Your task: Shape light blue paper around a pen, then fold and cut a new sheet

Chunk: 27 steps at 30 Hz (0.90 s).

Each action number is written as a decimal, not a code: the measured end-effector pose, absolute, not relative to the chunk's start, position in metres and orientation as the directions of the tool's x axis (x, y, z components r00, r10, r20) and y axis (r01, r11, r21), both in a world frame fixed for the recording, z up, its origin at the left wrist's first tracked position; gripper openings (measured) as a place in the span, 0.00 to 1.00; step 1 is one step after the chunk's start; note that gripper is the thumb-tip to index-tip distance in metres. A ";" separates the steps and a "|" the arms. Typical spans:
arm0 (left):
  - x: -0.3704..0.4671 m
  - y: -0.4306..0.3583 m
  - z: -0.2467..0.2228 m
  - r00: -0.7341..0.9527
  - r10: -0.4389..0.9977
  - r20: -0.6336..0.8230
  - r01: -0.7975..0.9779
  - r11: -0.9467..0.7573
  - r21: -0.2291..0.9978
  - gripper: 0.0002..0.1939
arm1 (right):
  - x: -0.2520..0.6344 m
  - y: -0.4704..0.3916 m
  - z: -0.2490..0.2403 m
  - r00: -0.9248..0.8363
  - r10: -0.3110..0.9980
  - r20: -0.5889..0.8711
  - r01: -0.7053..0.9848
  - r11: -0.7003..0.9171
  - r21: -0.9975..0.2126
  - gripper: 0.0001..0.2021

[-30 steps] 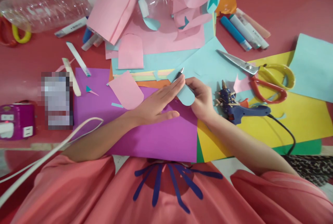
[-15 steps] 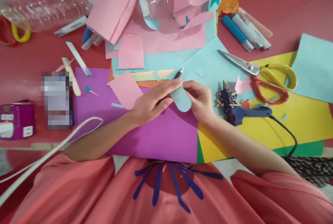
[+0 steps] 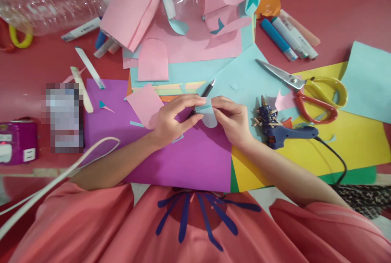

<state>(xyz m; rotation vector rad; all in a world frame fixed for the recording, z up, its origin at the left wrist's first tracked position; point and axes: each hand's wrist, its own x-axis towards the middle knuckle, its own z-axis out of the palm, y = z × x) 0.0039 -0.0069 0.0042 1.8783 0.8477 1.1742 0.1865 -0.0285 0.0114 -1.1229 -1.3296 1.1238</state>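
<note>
Between my two hands is a small light-blue paper piece (image 3: 209, 119) with a rounded lower end and a crease or fold near its top. My left hand (image 3: 175, 118) is closed, thumb and fingertips pinching its left edge. From the other side my right hand (image 3: 232, 118) pinches the right edge. A black pen (image 3: 209, 88) lies just behind the fingers, partly hidden by my left hand. Below is a purple sheet (image 3: 183, 165). A pink paper piece (image 3: 146, 106) lies left of my left hand.
Scissors (image 3: 302, 87) and a blue glue gun (image 3: 293, 132) lie to the right on yellow paper (image 3: 360, 140). Markers (image 3: 279, 38), plastic bottles (image 3: 51, 10) and pink paper shapes (image 3: 152, 61) are at the back. A phone (image 3: 65, 118) and white cable (image 3: 61, 181) are at the left.
My fingers have shifted on the light-blue piece, which is now drawn in closer and shows a crease across its top. My left fingers have curled in; more of the pen shows.
</note>
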 end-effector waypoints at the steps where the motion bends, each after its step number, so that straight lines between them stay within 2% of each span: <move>1: 0.004 -0.007 0.005 0.349 0.842 0.412 0.155 -0.486 0.860 0.11 | 0.187 -0.028 0.012 -0.051 0.991 0.124 0.040 0.126 -0.991 0.08; 7: 0.004 -0.006 0.009 0.283 0.884 0.371 0.162 -0.425 0.891 0.08 | 0.187 -0.027 0.014 -0.053 0.992 0.118 0.046 0.121 -0.992 0.08; 11: 0.003 -0.004 0.011 0.294 0.888 0.352 0.202 -0.418 0.885 0.11 | 0.186 -0.027 0.015 -0.036 0.990 0.139 0.026 0.140 -0.990 0.08; 18: 0.003 -0.002 0.009 0.337 0.799 0.498 0.209 -0.579 0.788 0.07 | 0.186 -0.027 0.017 -0.059 0.990 0.127 0.054 0.130 -0.990 0.08; 27: 0.003 -0.002 0.009 0.324 0.847 0.422 0.251 -0.507 0.825 0.09 | 0.187 -0.026 0.017 -0.091 0.985 0.143 0.080 0.151 -0.985 0.10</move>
